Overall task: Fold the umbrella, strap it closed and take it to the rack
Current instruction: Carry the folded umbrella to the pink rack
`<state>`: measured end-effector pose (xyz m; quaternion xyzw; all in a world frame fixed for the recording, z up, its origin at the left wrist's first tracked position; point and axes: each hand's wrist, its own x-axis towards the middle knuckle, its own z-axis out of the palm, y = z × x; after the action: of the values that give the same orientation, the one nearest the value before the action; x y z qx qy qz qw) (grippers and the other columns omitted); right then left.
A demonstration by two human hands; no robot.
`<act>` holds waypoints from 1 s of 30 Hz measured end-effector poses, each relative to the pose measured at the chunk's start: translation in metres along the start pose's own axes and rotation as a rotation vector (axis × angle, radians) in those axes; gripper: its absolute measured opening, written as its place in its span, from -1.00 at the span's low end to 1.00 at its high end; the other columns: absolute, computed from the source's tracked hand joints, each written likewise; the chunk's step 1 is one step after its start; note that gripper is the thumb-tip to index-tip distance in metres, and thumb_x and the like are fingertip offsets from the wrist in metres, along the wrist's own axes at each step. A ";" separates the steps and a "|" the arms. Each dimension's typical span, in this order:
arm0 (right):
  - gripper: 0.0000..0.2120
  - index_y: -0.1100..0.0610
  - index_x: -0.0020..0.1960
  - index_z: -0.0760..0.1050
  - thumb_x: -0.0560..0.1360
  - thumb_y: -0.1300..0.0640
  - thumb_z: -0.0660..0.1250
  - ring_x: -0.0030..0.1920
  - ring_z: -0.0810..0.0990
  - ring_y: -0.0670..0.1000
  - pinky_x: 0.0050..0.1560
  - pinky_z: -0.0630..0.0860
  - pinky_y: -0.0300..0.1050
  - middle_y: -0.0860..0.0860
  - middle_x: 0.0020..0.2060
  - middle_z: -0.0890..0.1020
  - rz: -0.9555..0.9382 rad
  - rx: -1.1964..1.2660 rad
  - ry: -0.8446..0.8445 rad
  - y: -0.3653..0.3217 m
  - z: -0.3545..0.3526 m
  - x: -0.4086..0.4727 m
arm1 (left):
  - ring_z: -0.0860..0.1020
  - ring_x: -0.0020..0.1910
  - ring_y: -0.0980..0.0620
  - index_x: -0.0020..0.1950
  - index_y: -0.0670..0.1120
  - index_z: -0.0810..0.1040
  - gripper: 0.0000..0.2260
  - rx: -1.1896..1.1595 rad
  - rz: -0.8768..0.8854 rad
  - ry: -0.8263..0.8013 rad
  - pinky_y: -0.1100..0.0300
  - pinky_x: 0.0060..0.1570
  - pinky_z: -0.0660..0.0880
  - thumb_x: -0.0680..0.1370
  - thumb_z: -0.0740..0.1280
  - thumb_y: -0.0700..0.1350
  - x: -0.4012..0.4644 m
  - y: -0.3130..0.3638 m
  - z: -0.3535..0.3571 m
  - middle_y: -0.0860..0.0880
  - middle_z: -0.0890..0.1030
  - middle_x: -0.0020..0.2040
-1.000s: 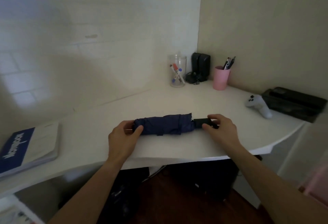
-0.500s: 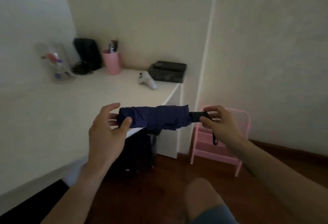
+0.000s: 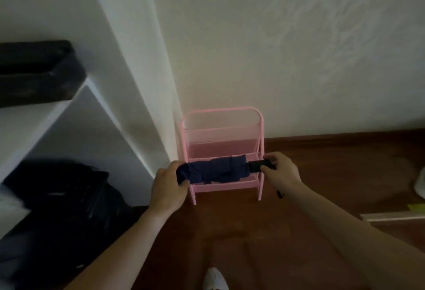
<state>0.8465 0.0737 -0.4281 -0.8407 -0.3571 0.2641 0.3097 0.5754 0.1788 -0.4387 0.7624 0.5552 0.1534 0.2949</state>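
I hold a folded navy umbrella (image 3: 215,170) level in front of me with both hands. My left hand (image 3: 169,186) grips its canopy end. My right hand (image 3: 281,172) is closed on the black handle (image 3: 256,165), and a thin black wrist loop hangs below that hand. Straight behind the umbrella stands a small pink rack (image 3: 223,147) with tiered shelves, on the floor against the wall. The umbrella hangs in front of the rack's lower shelves.
The white desk (image 3: 34,126) with a dark box (image 3: 36,71) on it is at the left. A black bag (image 3: 62,202) sits under it. Brown wooden floor (image 3: 333,165) spreads right of the rack. My white shoe (image 3: 215,278) shows at the bottom.
I lifted the umbrella off the desk and turned right with it. The pink rack, first out of view, now stands directly behind the umbrella. Both hands keep their grip.
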 end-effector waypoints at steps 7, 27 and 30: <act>-0.63 0.19 0.29 0.52 0.48 0.29 0.39 0.09 0.64 0.19 0.11 0.61 0.09 0.18 0.12 0.64 0.023 -0.120 -0.041 0.018 0.052 0.158 | 0.60 0.13 -0.18 0.47 0.09 0.31 -0.29 0.169 0.010 -0.226 -0.02 0.10 0.63 0.34 0.44 -0.10 0.171 -0.024 0.083 -0.14 0.53 0.20; -0.82 0.08 0.09 0.61 0.52 0.17 0.33 0.10 0.56 0.16 0.28 0.39 0.13 0.09 0.04 0.65 -0.338 -0.992 -0.253 0.071 0.150 0.250 | 0.63 0.09 -0.11 0.37 -0.02 0.50 -0.70 0.646 0.317 -0.300 0.00 0.03 0.60 0.65 0.25 -0.23 0.239 -0.090 0.182 -0.10 0.61 0.14; -0.83 0.12 0.12 0.61 0.56 0.21 0.30 -0.05 0.64 0.11 0.10 0.59 0.06 0.08 -0.03 0.67 -0.318 -0.894 -0.329 0.078 0.149 0.253 | 0.65 0.04 -0.10 0.35 -0.03 0.54 -0.69 0.663 0.344 -0.271 -0.01 0.02 0.61 0.66 0.21 -0.27 0.239 -0.096 0.184 -0.09 0.63 0.08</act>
<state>0.9344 0.2736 -0.6397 -0.7735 -0.6033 0.1637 -0.1048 0.6870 0.3717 -0.6640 0.9114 0.3949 -0.0893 0.0734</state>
